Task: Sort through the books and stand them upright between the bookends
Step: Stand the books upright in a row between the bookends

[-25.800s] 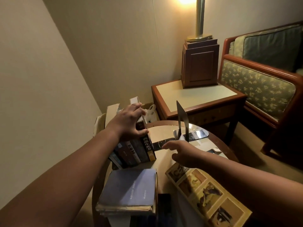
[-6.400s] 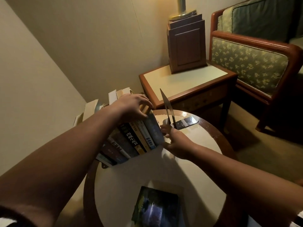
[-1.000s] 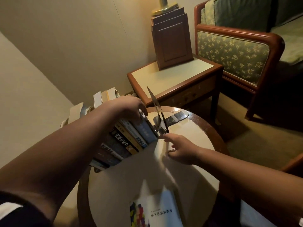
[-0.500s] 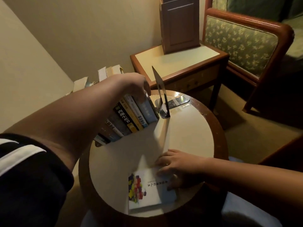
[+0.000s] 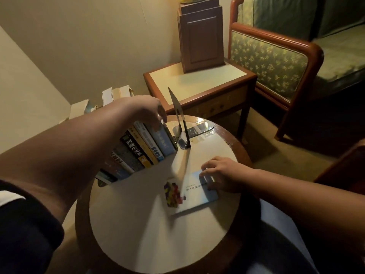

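Observation:
A row of several books [image 5: 142, 149] stands leaning on the far left of the round table [image 5: 138, 234]. My left hand [image 5: 144, 109] grips the tops of its rightmost books. A dark metal bookend [image 5: 178, 115] stands upright just right of the row, with a small gap between them. The foot of another bookend [image 5: 100, 182] shows at the row's left end. A white and blue book with coloured blocks on its cover [image 5: 189, 198] lies flat right of the table's centre. My right hand [image 5: 223, 175] presses straight fingers on its far right corner.
A square side table [image 5: 197, 80] with a wooden lamp base [image 5: 201, 38] stands behind the round table. A green patterned armchair [image 5: 276, 56] fills the right. Open cardboard boxes [image 5: 110, 95] sit by the wall behind the books.
My right hand left the bookend, came down onto the flat book at the table's front and slid it up and to the right. My left hand stayed on the row.

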